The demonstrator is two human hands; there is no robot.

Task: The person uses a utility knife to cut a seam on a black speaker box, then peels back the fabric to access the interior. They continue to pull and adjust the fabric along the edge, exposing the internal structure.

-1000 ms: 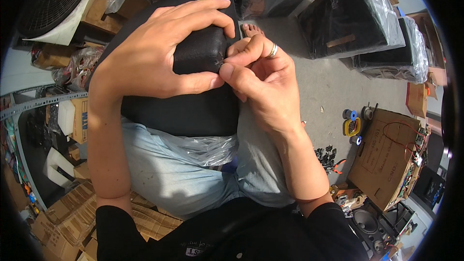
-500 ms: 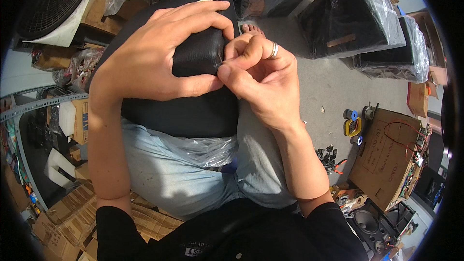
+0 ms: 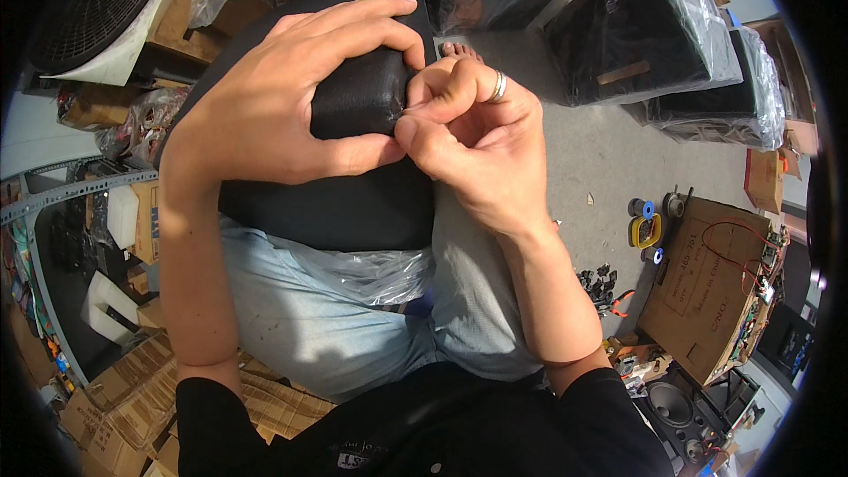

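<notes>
A black block with a grained, leather-like cover [image 3: 360, 99] stands up from a larger smooth black piece [image 3: 340, 212] across my lap. My left hand [image 3: 256, 106] curves around the block, its fingers along the far side and its thumb along the near side. At the block's right end, my right hand [image 3: 486, 146] is closed, thumb and forefinger pinched together at the corner. What sits between those fingertips is too small to make out. The cover looks creased and uneven at that corner. Under the near edge of the black piece lies clear plastic film [image 3: 375, 276].
On the floor to the right lie wire spools [image 3: 641, 208], a yellow tray [image 3: 646, 230], red-handled pliers [image 3: 621, 303] and a cardboard box [image 3: 707, 287]. Plastic-wrapped black boxes [image 3: 649, 31] stand at the far right. A metal shelf [image 3: 75, 190] and cardboard [image 3: 124, 389] line the left.
Both hands and the block have shifted very slightly left. The grip and the pinch at the corner look the same.
</notes>
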